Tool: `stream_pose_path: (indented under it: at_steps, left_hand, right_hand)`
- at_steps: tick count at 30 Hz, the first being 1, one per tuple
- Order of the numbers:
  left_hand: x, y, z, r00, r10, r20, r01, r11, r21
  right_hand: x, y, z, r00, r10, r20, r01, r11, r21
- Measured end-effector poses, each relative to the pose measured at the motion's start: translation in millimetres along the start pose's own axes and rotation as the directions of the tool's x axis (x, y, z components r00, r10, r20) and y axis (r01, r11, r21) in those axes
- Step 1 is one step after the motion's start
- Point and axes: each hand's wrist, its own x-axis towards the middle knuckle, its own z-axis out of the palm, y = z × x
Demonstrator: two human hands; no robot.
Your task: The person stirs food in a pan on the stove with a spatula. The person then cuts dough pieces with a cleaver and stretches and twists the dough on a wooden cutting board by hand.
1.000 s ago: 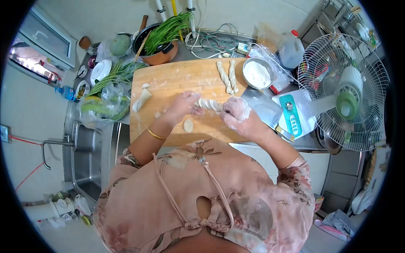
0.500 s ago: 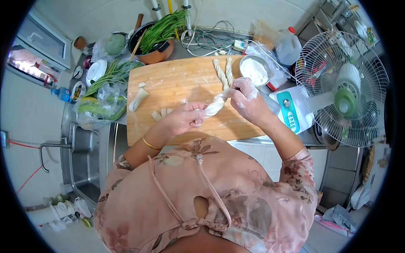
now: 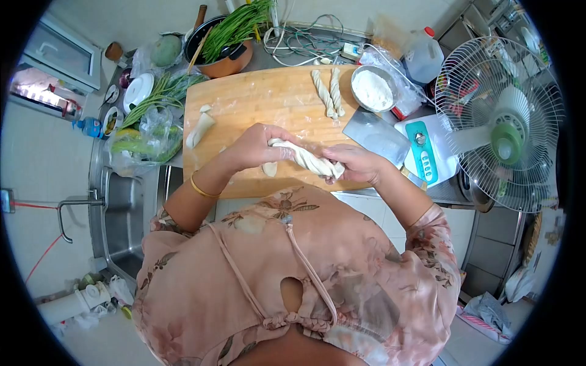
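A twisted strip of white dough [image 3: 310, 162] is stretched between my two hands, above the near part of the wooden board [image 3: 244, 97]. My left hand [image 3: 261, 146] grips its left end, fingers closed around it. Its right end is pinched by my right hand [image 3: 355, 163]. Two finished-looking dough twists [image 3: 328, 94] lie side by side at the board's far right. A thicker lump of dough [image 3: 200, 129] rests at the left of the board. One small cut piece of dough [image 3: 269, 168] shows under my left hand; others may be hidden there.
Right of the board are a metal bowl of flour [image 3: 373, 89], a flat dough scraper [image 3: 376, 135], a kitchen scale [image 3: 422, 152] and a fan [image 3: 503, 143]. A pot with green vegetables [image 3: 229, 58] stands behind. The sink [image 3: 124, 210] is at left.
My right hand has come down and nearer my body, turning the dough so it slopes down to the right. My left hand has moved up slightly. The dough twist looks tighter.
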Motion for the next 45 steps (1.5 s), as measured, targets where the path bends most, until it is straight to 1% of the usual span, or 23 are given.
stream_pose_path:
  at_steps: [3,6,9,10,11,12,13,14,15,18,21,24,27,30,33,34,36,39,42,45]
  left_hand:
    - [0,17,3,1.000,0.008,-0.020,-0.010,0.995,-0.102]
    - [5,16,-3,1.000,0.012,0.009,-0.012,1.000,-0.019]
    - [7,20,-7,0.988,-0.152,0.017,0.152,0.987,-0.054]
    - [8,17,-8,0.982,-0.190,0.012,0.191,0.977,-0.096]
    - [11,9,-10,0.973,-0.229,0.009,0.228,0.964,-0.139]
    - [12,-1,-10,0.963,-0.268,0.007,0.265,0.947,-0.182]
    - [14,-16,-8,0.941,-0.335,0.037,0.325,0.872,-0.366]
    - [16,-35,-5,0.916,-0.392,0.079,0.371,0.760,-0.533]
    - [17,-40,-2,0.890,-0.436,0.134,0.404,0.616,-0.677]
    - [14,-45,7,0.838,-0.511,0.191,0.429,0.401,-0.809]
    - [13,-61,-6,0.876,-0.397,0.275,0.416,0.330,-0.847]
    - [11,-63,-19,0.889,-0.379,0.258,0.405,0.384,-0.830]
    - [12,-51,-19,0.868,-0.431,0.247,0.409,0.338,-0.848]
    - [8,-58,-22,0.942,-0.194,0.275,0.321,0.272,-0.907]
    - [6,-46,-17,0.973,-0.158,0.170,0.204,0.232,-0.951]
    - [7,-45,-17,0.977,-0.155,0.144,0.182,0.262,-0.948]
    - [12,-45,-18,0.985,-0.144,0.095,0.137,0.319,-0.938]
    - [21,-54,-18,0.980,-0.194,0.047,0.113,0.347,-0.931]
    - [36,-77,-33,0.948,-0.314,0.044,0.205,0.502,-0.840]
    - [64,-79,-27,0.884,-0.412,-0.221,0.157,0.707,-0.690]
  right_hand:
    - [6,9,-2,0.992,-0.027,0.119,0.022,0.999,0.042]
    - [4,5,9,0.990,-0.058,0.128,0.031,0.978,0.205]
    - [6,4,9,0.981,-0.100,0.166,0.088,0.993,0.077]
    - [8,5,12,0.970,-0.244,0.007,0.237,0.934,-0.268]
    - [10,7,16,0.903,-0.421,-0.091,0.290,0.750,-0.595]
    - [10,8,18,0.792,-0.601,-0.111,0.239,0.471,-0.849]
    - [8,4,20,0.718,-0.696,0.008,0.181,0.175,-0.968]
    - [4,-1,23,0.651,-0.743,0.156,0.083,-0.135,-0.987]
    - [0,-6,24,0.597,-0.737,0.316,-0.045,-0.424,-0.904]
    - [-10,-6,26,0.607,-0.672,0.424,0.034,-0.511,-0.859]
    - [-19,-1,23,0.636,-0.657,0.405,0.071,-0.473,-0.878]
    - [-27,-4,27,0.638,-0.649,0.415,0.082,-0.478,-0.875]
    - [-28,-3,25,0.620,-0.659,0.426,0.078,-0.489,-0.869]
    - [-26,-1,19,0.618,-0.732,0.286,0.198,-0.207,-0.958]
    - [-21,4,13,0.533,-0.841,0.090,0.191,0.016,-0.982]
    - [-19,6,13,0.550,-0.834,-0.055,0.182,0.184,-0.966]
    - [-17,9,16,0.578,-0.746,-0.332,0.155,0.500,-0.852]
    - [-9,16,8,0.490,-0.847,-0.208,0.238,0.359,-0.903]
    - [-2,22,8,0.433,-0.900,-0.050,0.267,0.181,-0.947]
    - [6,27,7,0.473,-0.879,0.062,0.120,-0.005,-0.993]
